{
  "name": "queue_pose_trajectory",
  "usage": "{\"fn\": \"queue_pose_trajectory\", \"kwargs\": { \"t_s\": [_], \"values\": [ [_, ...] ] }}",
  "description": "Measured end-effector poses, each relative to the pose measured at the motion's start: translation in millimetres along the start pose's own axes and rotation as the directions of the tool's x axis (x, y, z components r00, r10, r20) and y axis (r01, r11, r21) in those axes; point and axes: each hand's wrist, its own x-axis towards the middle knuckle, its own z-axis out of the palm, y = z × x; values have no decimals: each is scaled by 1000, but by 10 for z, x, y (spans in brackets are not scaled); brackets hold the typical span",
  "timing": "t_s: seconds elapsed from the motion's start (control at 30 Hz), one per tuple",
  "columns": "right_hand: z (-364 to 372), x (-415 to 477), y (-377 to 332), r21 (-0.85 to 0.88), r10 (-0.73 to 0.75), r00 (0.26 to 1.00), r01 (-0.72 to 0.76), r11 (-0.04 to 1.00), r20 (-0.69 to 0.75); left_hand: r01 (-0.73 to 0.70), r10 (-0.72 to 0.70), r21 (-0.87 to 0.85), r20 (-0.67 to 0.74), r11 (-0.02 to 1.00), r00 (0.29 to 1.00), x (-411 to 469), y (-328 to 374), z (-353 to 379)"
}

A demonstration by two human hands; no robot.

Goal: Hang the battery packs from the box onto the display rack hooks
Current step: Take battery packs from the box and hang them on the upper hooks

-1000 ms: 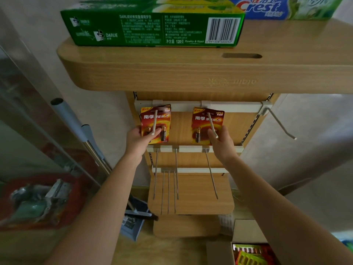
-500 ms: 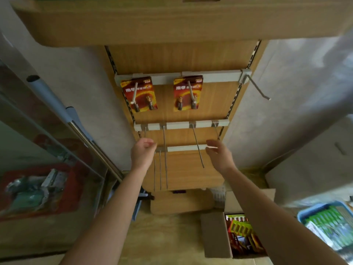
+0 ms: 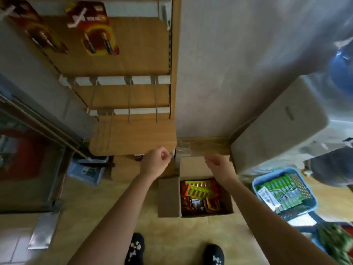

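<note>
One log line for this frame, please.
left hand: empty, curled | right hand: empty, open | both by cardboard box of battery packs | hung packs: two, top-row hooks | lower hooks: bare

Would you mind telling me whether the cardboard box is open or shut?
Open: the cardboard box has its flaps folded out, and coloured battery packs show inside.
</note>
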Motion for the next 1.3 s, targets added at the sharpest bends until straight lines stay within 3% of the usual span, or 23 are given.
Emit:
{"fn": "queue_pose_trajectory", "kwargs": {
  "t_s": [0.23, 0.53, 0.77, 0.93, 1.07, 1.17, 1.3],
  "values": [
    [-431, 234, 1120, -109, 83, 996, -78, 991, 37, 66, -61, -20, 174, 998, 983, -72, 239, 1211],
    [238, 891, 2536, -97, 217, 970, -207, 974, 106, 119, -79, -91, 354, 989, 932, 311, -308, 2960],
    [1091, 1557, 3939, -214, 329, 933, -295, 931, 147, -13, 15, -6, 443, 1000, 896, 841, -974, 4589],
    [1558, 1979, 4596, -306, 290, 945, -234, 923, 153, -119, 43, 95, 574, 988, 818, 1192, -1254, 5515],
    [1858, 2248, 5029, -341, 248, 952, -175, 924, 182, -251, 86, 262, 513, 932, 854, 1353, -1309, 6032],
    [1880, 2286, 5162, -341, 229, 952, -150, 928, 205, -222, 52, 316, 466, 922, 883, 1401, -1276, 6156],
    [1844, 2274, 5175, -320, 219, 955, -147, 936, 202, -204, 3, 353, 494, 913, 869, 1382, -1263, 6207]
  ]
}}
